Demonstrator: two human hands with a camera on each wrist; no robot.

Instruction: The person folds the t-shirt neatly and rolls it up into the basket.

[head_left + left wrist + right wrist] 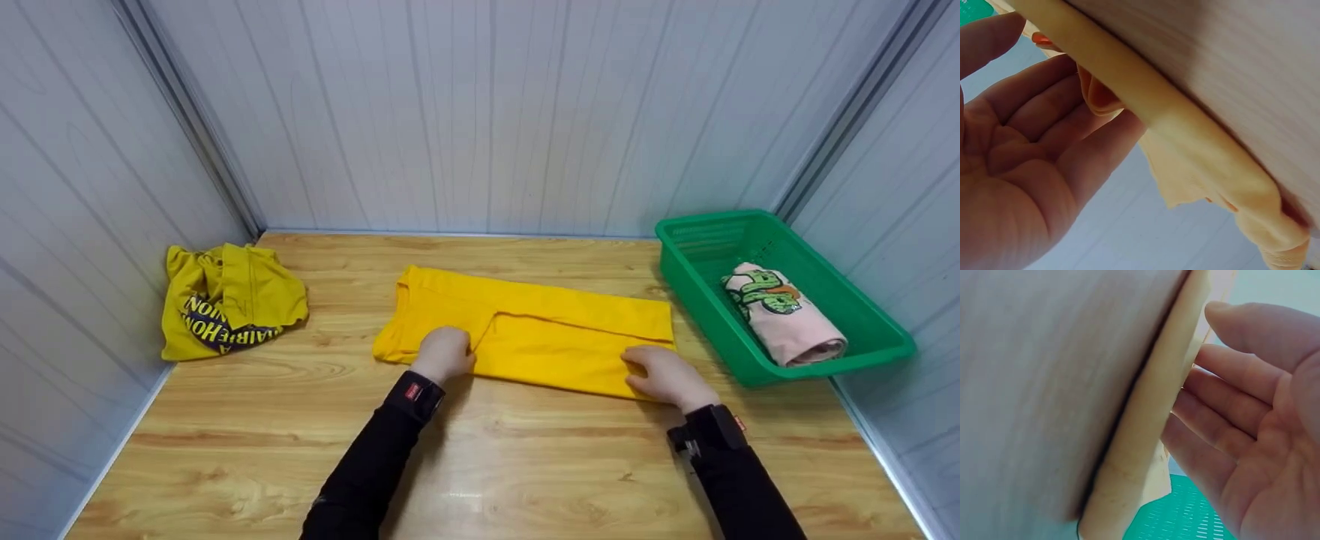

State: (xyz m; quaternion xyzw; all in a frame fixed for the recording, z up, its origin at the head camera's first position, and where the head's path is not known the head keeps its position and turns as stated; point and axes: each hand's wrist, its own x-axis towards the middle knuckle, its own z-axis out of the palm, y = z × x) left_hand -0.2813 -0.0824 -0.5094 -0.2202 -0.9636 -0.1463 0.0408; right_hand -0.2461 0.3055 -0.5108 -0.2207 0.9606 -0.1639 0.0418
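A yellow T-shirt [555, 337] lies on the table, folded into a long strip with its collar end to the left. My left hand [445, 352] rests on its near edge, by the sleeve fold. In the left wrist view, the fingertips of that hand [1033, 135] touch the cloth, the fingers slightly bent and the thumb apart. Toward the shirt's right end, my right hand [666, 375] rests on the near edge as well. The right wrist view shows that hand [1247, 410] with extended fingers against the folded yellow edge and nothing pinched between thumb and fingers.
A green plastic basket [709, 326] stands to the right, with a rolled pink garment [787, 315] inside. On the far left lies a crumpled darker yellow garment [262, 285] with printed lettering. Pale panel walls [465, 120] enclose the wooden table [525, 465] at the back and sides.
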